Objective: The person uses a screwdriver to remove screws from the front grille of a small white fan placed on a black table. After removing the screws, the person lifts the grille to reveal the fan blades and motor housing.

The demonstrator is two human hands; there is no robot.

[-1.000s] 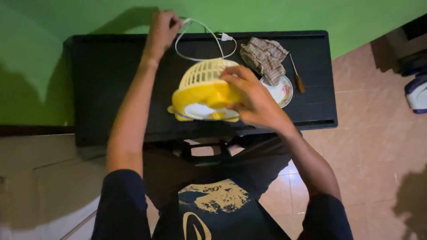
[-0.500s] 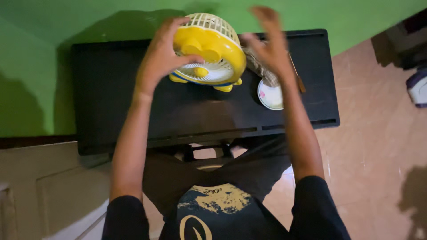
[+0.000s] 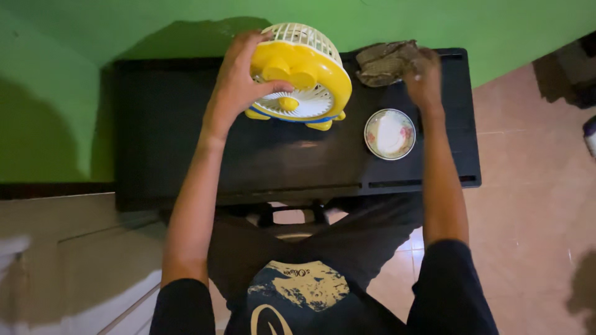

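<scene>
Nearest to me is the person's dark T-shirt (image 3: pixel 298 298) with a pale printed design on the chest, and dark trousers below the edge of a black table (image 3: pixel 161 142). Both bare forearms stretch out over that table. A little way in from the near edge, toward the right, sits a small round dish (image 3: pixel 390 134) with a patterned rim and a pale centre, standing on the tabletop apart from everything else. Just beyond it to the left stands a small yellow desk fan (image 3: pixel 302 77) on short yellow feet, upright, its white slotted back facing the person and its cream grille cage turned toward the wall. The left hand (image 3: pixel 239 84) grips the fan's left side, fingers curled over the yellow housing and thumb pressed across the white back. Farther out, at the table's far right corner, the right hand (image 3: pixel 424 75) rests on a crumpled brownish cloth (image 3: pixel 383 62); its fingers bend down onto the fabric, though I cannot tell whether they pinch it. Behind it all rises a green wall (image 3: pixel 93 37), with pinkish floor tiles (image 3: pixel 534 205) off to the right.
</scene>
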